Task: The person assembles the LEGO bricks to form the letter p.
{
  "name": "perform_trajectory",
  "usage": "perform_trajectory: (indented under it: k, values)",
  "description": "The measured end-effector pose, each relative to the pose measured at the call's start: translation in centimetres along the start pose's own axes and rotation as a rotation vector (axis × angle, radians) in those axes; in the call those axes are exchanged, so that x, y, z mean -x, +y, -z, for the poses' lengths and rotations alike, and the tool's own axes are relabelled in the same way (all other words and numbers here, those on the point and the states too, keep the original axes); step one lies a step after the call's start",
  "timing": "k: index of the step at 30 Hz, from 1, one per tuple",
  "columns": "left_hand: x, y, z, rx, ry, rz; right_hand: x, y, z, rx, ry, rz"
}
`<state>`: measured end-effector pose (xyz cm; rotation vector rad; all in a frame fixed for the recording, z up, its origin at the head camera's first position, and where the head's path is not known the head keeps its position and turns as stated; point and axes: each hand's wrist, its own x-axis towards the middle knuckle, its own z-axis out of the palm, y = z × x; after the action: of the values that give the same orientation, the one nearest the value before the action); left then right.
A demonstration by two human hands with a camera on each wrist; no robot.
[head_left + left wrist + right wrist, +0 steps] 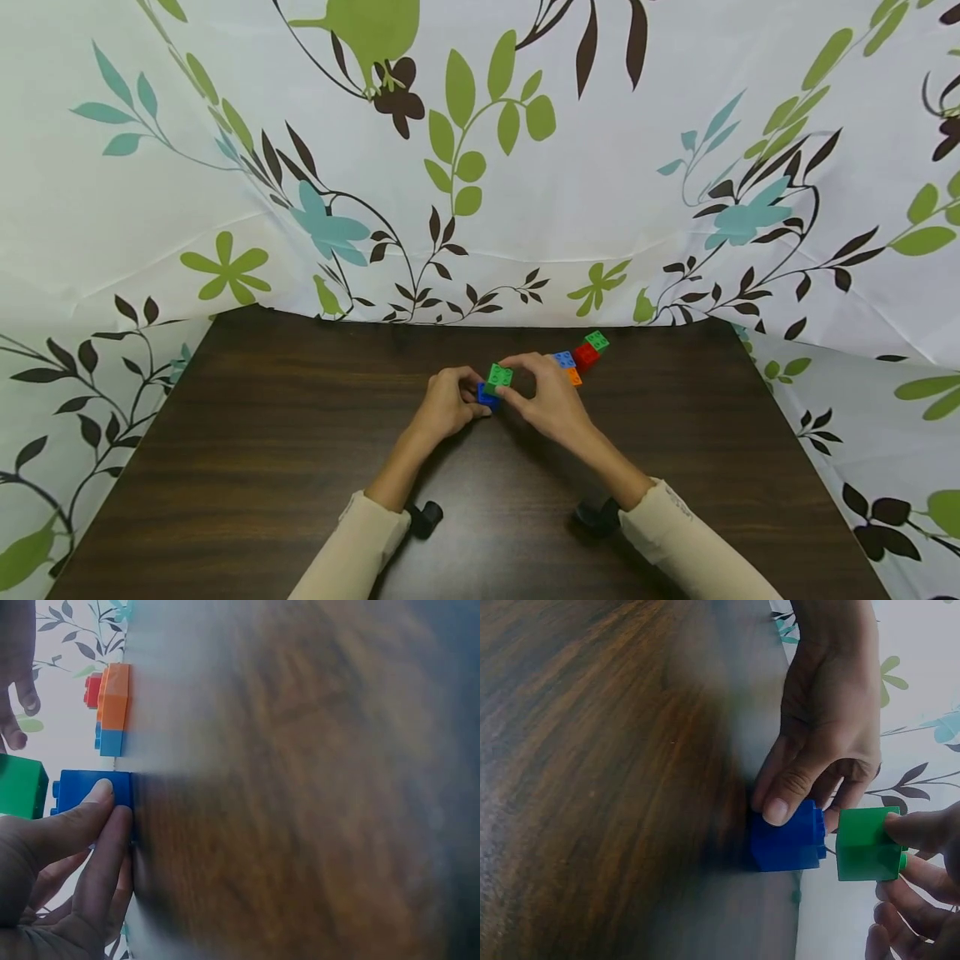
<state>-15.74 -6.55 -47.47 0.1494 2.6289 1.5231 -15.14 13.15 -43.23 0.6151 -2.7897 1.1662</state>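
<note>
On the dark wooden table (pixel 285 467), a blue toy building brick (pixel 487 398) stands with its studs up. My left hand (pixel 444 406) pinches this brick low down between thumb and fingers. Just above it, my right hand (pixel 553 402) holds a green building brick (pixel 498 378) by its sides. In the right wrist view a narrow gap separates the green brick (pixel 868 847) from the studs of the blue brick (pixel 786 846). The left wrist view shows the thumb lying against the blue brick (pixel 81 787).
Behind my right hand lie more bricks: an orange one (pixel 573 377), a lighter blue one (pixel 564 360), a red one (pixel 586 357) and a green one at the far end. A leaf-patterned cloth (pixel 495 275) hangs at the table's back edge. Black devices sit at both wrists.
</note>
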Motion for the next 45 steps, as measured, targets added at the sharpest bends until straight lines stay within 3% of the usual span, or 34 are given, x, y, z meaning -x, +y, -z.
perform_trajectory:
  k: [10, 23, 37, 45]
  values:
    - [-0.1, 0.0, 0.0, -0.011, -0.021, -0.022, -0.2, 1.0, -0.5, -0.034, -0.008, 0.008]
    - [-0.2, -0.2, 0.0, 0.012, -0.027, 0.003, -0.4, 1.0, -0.8, -0.035, -0.021, 0.022]
    - [-0.1, -0.2, 0.2, 0.016, -0.026, 0.028, -0.9, 0.7, -0.6, 0.003, -0.114, 0.018]
    - [-0.2, -0.1, 0.3, -0.012, -0.039, 0.045, -1.1, 0.7, -0.5, 0.022, -0.120, 0.035]
